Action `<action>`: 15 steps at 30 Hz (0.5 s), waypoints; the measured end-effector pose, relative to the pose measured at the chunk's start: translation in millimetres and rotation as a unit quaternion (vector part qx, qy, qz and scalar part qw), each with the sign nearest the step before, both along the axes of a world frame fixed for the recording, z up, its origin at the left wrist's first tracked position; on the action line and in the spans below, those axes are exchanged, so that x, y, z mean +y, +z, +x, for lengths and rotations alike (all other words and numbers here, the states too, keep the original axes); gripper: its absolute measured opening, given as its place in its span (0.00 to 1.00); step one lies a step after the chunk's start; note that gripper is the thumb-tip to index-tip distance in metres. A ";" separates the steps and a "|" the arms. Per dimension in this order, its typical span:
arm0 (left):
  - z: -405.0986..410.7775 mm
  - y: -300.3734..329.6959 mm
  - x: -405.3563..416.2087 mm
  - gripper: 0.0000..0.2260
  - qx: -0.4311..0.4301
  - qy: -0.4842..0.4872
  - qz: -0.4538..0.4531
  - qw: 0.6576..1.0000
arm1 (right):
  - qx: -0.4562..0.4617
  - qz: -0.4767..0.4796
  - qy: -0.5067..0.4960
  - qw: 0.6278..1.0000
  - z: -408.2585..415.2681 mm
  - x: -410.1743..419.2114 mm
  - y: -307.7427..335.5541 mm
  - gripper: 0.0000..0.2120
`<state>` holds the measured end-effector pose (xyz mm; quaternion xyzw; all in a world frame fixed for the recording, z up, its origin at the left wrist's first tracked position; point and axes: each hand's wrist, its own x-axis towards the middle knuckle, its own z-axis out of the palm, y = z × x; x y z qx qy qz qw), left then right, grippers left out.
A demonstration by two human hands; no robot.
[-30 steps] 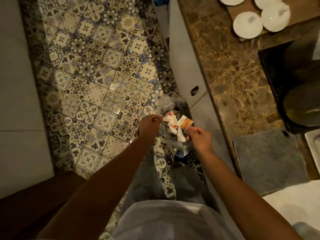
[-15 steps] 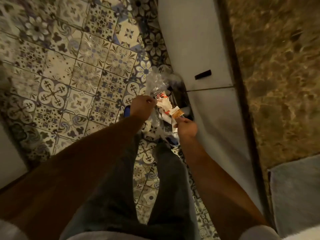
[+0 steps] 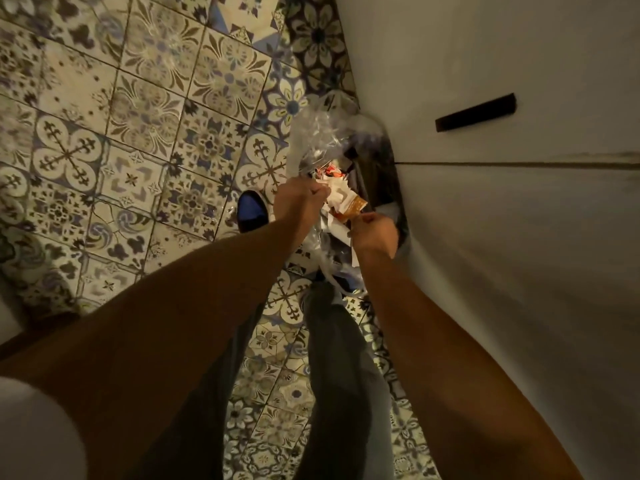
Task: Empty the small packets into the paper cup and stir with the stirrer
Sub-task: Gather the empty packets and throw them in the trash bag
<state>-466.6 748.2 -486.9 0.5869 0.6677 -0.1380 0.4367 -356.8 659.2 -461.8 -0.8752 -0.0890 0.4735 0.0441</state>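
Both my hands reach down over a small dark bin [image 3: 375, 174] on the floor, lined with a clear plastic bag [image 3: 322, 129]. My right hand [image 3: 372, 232] pinches an orange and white small packet [image 3: 353, 206] above the bin's opening. My left hand [image 3: 299, 202] is closed on the edge of the clear bag liner. Crumpled white and orange wrappers [image 3: 332, 176] lie inside the bin. No paper cup or stirrer is in view.
The bin stands against a white cabinet front [image 3: 502, 220] with a black slot handle [image 3: 476, 112]. Patterned tiles [image 3: 138, 116] cover the floor to the left. My legs in grey trousers and a blue shoe [image 3: 252, 211] are below the hands.
The view has tilted down and closer to the bin; the countertop and plates have left the frame. Both hands have dropped lower over the bin with the same grip.
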 end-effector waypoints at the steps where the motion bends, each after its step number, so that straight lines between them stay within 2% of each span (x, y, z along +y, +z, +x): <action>1: -0.7 -6.9 -1.2 0.13 0.005 -0.009 0.010 1.000 | 0.004 -0.002 -0.005 1.000 -0.3 2.0 -8.1 0.14; 6: -3.4 -28.5 -3.5 0.15 0.030 -0.043 0.022 0.998 | -0.001 -0.032 0.017 0.999 -5.0 6.3 -35.9 0.17; 9: -0.1 -34.5 -6.2 0.14 0.028 -0.054 0.048 0.997 | 0.043 -0.017 0.010 0.999 -0.8 3.2 -43.5 0.13; 11: 0.8 -34.8 -9.2 0.14 0.036 -0.083 0.066 0.994 | 0.066 -0.013 0.000 0.998 4.8 -1.0 -46.3 0.14; 15: -1.3 -28.0 -7.5 0.15 0.036 -0.100 0.070 0.992 | 0.022 -0.005 -0.009 1.000 -2.3 -5.4 -43.7 0.15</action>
